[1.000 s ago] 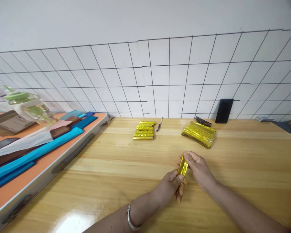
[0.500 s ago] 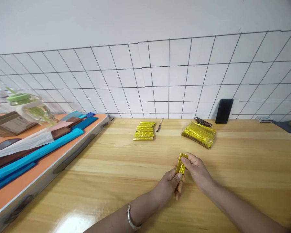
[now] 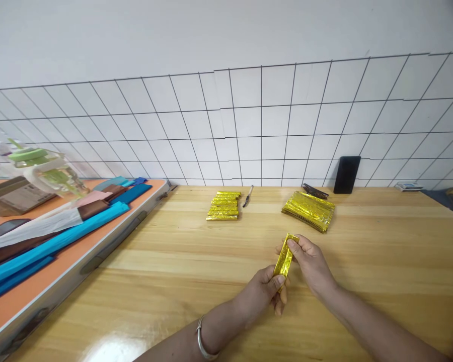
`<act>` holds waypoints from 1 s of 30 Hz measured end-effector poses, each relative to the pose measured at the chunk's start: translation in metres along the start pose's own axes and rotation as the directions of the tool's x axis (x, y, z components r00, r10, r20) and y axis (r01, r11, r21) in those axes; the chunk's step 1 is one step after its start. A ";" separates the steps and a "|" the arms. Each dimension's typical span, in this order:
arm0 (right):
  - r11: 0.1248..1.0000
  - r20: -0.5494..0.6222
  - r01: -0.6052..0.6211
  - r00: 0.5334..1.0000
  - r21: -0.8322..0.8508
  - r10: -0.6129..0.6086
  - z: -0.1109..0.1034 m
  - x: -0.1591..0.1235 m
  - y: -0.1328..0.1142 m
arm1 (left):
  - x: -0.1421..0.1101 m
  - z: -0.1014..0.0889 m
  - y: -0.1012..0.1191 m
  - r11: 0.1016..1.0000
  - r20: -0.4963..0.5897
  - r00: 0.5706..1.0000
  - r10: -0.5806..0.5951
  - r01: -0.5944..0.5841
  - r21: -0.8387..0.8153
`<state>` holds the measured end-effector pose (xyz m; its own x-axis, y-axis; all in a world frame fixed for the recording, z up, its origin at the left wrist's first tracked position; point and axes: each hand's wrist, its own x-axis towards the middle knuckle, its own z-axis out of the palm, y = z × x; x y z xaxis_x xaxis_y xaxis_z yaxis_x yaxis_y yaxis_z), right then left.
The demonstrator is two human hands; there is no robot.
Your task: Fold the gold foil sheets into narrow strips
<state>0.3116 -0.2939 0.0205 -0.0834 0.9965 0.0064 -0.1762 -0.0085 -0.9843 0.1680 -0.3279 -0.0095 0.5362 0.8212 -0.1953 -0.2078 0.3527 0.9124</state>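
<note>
A narrow folded strip of shiny gold foil is held between my two hands above the wooden table. My left hand pinches its lower end, thumb on top; a bangle circles that wrist. The upper end is gripped by my right hand, its thumb pressing on the foil and its other fingers partly hidden behind. Beyond the hands lies a stack of wider gold foil sheets. Several folded gold foil strips lie in a row farther left.
A pen lies beside the row. Behind the stack are a dark patterned strip and a black phone-like slab against the tiled wall. On the left, an orange-topped surface bears coloured paper rolls, a box and a green-lidded bottle.
My right hand has shifted slightly up and right along the foil strip, and more of the strip shows between the thumbs. Both hands keep hold. The view has tilted slightly.
</note>
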 end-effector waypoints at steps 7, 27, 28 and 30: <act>1.000 0.000 0.002 1.000 0.007 -0.002 -0.001 0.000 -0.003 | 0.000 0.000 0.001 1.000 -0.012 1.000 -0.024 0.024 -0.001; 1.000 0.057 0.021 0.998 -0.013 -0.020 -0.003 -0.002 -0.008 | -0.006 0.004 0.003 0.997 0.003 1.000 0.012 -0.012 0.080; 1.000 0.072 0.013 0.997 -0.010 -0.013 -0.002 -0.002 -0.008 | -0.005 0.004 0.002 0.997 -0.001 1.000 0.022 -0.022 0.070; 1.000 0.117 -0.011 0.993 -0.007 0.012 -0.001 -0.004 -0.006 | -0.003 0.002 0.001 0.998 -0.015 0.999 0.036 -0.036 0.041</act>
<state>0.3135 -0.2977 0.0261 -0.2001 0.9797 0.0152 -0.1686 -0.0192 -0.9855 0.1681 -0.3314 -0.0074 0.5161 0.8400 -0.1673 -0.1927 0.3042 0.9329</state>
